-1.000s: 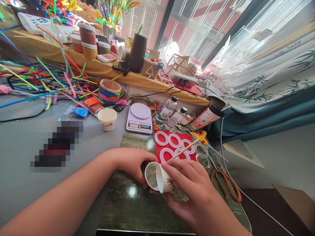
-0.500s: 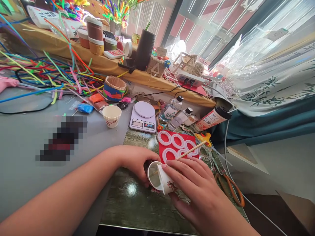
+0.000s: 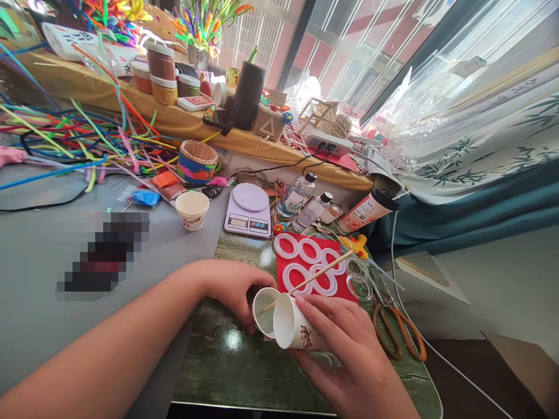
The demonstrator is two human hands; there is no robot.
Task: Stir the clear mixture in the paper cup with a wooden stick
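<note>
Tilted cup [image 3: 301, 329], mouth turned more toward camera

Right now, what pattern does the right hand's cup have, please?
The cup is white with a reddish branch-like print, clearest in the head view.

The printed cup [image 3: 301, 329] in the right hand [image 3: 351, 346] is white with dark-red branches; the other cup [image 3: 262, 298], at the left hand [image 3: 240, 291], is whitish inside. Beyond the right hand, pinkish-white rings [image 3: 326, 293] lie on a red sheet [image 3: 348, 296]. The surface [image 3: 218, 366] under both hands is streaky dark green.
</note>
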